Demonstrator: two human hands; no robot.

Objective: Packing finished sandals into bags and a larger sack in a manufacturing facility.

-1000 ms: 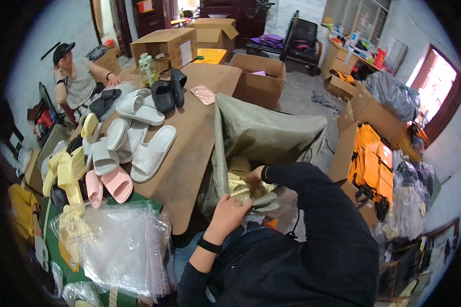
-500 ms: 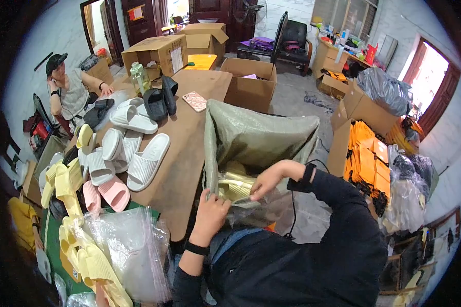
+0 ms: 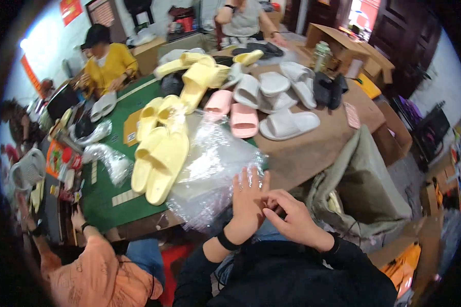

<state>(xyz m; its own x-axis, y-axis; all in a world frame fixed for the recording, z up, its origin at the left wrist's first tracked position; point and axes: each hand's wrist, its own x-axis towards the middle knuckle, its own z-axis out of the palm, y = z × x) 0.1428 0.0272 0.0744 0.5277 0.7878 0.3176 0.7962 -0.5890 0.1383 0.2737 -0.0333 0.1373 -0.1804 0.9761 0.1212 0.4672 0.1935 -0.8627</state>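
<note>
My left hand [image 3: 247, 203] is raised at the table's near edge, fingers spread, over the border of a stack of clear plastic bags [image 3: 207, 169]. Its fingers hold nothing. Close against its thumb side is my right hand [image 3: 294, 220], with bent fingers and the thumb apart from them; I see nothing held. Beside the bags rests a pair of pale yellow slippers [image 3: 161, 163], with more yellow slippers [image 3: 161, 115] behind. Pink slippers [image 3: 244, 122] and a light grey slipper [image 3: 290, 124] sit farther back. To the right stands a grey-green woven sack [image 3: 376, 187], its mouth gaping.
A person in yellow [image 3: 115, 64] sits across the table, one in orange [image 3: 105, 271] at my left. Black slippers [image 3: 329, 91], a bottle [image 3: 321, 55] and a phone in a pink case [image 3: 352, 115] occupy the brown tabletop [image 3: 312, 148]. Cardboard boxes [image 3: 338, 46] stand behind.
Both hands have left the sack's rim and come over to the plastic bags at the table edge. My view has swung left, bringing the green mat and two co-workers into fuller sight.
</note>
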